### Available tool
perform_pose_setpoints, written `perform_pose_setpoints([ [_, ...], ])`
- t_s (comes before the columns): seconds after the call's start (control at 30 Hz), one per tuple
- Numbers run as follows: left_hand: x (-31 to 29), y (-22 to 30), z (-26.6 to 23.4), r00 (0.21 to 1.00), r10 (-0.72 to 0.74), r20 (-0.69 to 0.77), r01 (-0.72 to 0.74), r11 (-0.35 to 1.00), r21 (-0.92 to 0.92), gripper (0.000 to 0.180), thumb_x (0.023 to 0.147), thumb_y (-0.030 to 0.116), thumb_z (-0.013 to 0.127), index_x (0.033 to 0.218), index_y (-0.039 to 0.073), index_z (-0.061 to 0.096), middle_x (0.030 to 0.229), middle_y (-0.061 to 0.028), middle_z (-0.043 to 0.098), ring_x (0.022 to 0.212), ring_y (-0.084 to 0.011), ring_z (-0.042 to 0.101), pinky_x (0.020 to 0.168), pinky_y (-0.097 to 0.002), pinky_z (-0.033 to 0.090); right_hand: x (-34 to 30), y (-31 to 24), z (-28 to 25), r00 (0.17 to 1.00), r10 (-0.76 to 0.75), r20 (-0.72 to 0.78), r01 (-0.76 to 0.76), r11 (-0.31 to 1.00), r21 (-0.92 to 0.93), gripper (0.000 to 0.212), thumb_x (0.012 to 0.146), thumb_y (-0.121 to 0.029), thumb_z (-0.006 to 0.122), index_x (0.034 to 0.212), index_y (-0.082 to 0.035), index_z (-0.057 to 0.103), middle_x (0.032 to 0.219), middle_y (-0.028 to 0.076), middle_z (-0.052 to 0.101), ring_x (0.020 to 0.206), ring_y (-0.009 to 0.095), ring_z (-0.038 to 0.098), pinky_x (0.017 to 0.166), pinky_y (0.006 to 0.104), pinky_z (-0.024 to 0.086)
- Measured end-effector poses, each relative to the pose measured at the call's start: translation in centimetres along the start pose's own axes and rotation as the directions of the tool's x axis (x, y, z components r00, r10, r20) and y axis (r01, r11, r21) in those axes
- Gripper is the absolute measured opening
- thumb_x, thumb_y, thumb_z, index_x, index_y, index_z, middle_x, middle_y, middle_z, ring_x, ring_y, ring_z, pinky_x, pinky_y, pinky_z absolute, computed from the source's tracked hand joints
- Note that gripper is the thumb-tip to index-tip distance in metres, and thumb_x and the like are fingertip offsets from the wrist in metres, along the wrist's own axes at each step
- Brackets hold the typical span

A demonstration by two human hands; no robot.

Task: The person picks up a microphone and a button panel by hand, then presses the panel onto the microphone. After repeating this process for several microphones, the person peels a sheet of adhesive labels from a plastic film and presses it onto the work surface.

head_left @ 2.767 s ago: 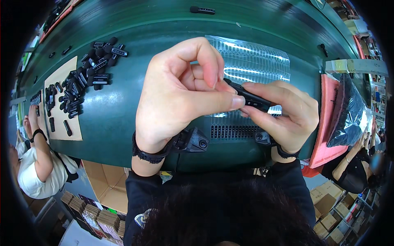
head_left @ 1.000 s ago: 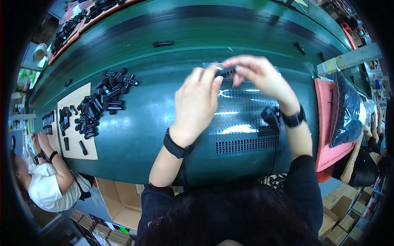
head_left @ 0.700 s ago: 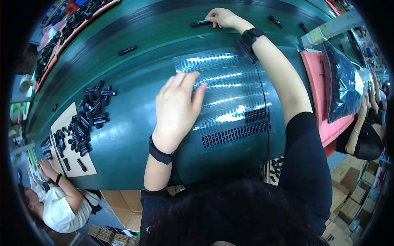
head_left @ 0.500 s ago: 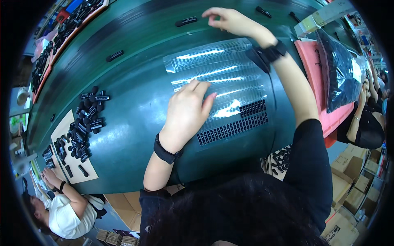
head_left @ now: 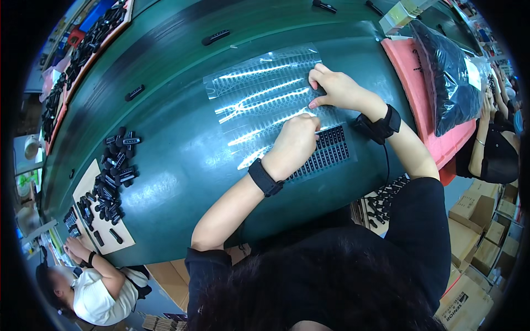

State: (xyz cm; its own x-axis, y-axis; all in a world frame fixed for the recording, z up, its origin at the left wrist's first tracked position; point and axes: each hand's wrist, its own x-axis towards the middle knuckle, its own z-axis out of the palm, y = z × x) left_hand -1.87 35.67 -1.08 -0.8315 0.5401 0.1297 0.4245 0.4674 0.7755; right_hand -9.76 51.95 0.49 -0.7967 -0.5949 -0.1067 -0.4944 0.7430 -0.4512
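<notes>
Clear plastic sheets (head_left: pixel 259 83) with rows of oval outlines lie on the green work surface in front of me. Rows of black oval stickers (head_left: pixel 326 157) fill the near right part of the sheets. My left hand (head_left: pixel 295 140) rests over the near sheet with its fingers pinched together beside the black stickers; whatever lies between the fingertips is hidden. Farther right, my right hand (head_left: pixel 345 91) is over the sheets' right edge, thumb and curled forefinger apart, with nothing visible between them. Each wrist wears a black strap.
Small black microphone-shaped pieces (head_left: pixel 117 165) are heaped at left, partly on cardboard (head_left: pixel 118 243). Single pieces (head_left: pixel 215 37) lie along the belt. At right, a black plastic-wrapped bag (head_left: pixel 444 83) rests on pink foam (head_left: pixel 406 71). A co-worker (head_left: pixel 102 292) sits at lower left.
My right hand has come back from near a black piece on the belt to the sheets' right side. My left hand has moved right and its fingers have closed beside the black stickers.
</notes>
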Motion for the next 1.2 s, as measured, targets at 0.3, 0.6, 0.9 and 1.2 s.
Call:
perform_pose_setpoints([
  [0.3,0.9,0.2,0.6,0.997,-0.041,-0.068,0.045,0.998,0.052,0.006,0.061,0.000,0.060,0.067,0.001,0.058,0.066,-0.0141,0.056,0.063,-0.0287,0.056,0.061,-0.0351,0.045,0.0,0.0,0.0,1.000,0.019,-0.022,-0.019,1.000,0.004,0.039,0.062,-0.025,0.069,0.079,-0.007,0.039,0.082,0.010,0.040,0.070,0.030,0.049,0.060,0.0365,0.039],
  [0.6,-0.1,2.2,0.7,0.992,0.037,-0.123,-0.019,0.989,0.143,0.005,0.060,0.000,0.058,0.064,0.001,0.054,0.065,-0.0146,0.054,0.065,-0.0285,0.055,0.060,-0.0362,0.045,0.0,-0.1,-0.2,1.000,0.013,-0.005,-0.013,1.000,0.003,0.041,0.060,-0.027,0.071,0.078,-0.007,0.039,0.083,0.011,0.041,0.073,0.032,0.049,0.060,0.0379,0.040],
  [0.9,-3.2,7.6,-1.6,0.942,0.335,-0.013,-0.333,0.938,0.095,0.004,0.062,0.003,0.053,0.064,0.002,0.050,0.070,-0.0092,0.050,0.063,-0.0236,0.053,0.055,-0.0297,0.045,2.3,0.4,-3.0,0.959,0.031,0.283,-0.053,0.996,0.071,0.037,0.064,-0.026,0.070,0.084,-0.006,0.046,0.080,0.007,0.046,0.070,0.022,0.051,0.061,0.0326,0.041],
  [1.2,-4.4,7.1,-11.6,0.919,0.059,-0.390,-0.105,0.990,-0.098,0.017,0.064,-0.002,0.065,0.078,0.003,0.057,0.070,-0.0071,0.055,0.061,-0.0172,0.054,0.056,-0.0248,0.043,16.1,9.8,-6.2,0.876,0.340,-0.342,-0.348,0.937,0.038,0.036,0.069,-0.028,0.067,0.090,-0.005,0.051,0.085,0.008,0.051,0.073,0.018,0.050,0.063,0.0294,0.042],
])
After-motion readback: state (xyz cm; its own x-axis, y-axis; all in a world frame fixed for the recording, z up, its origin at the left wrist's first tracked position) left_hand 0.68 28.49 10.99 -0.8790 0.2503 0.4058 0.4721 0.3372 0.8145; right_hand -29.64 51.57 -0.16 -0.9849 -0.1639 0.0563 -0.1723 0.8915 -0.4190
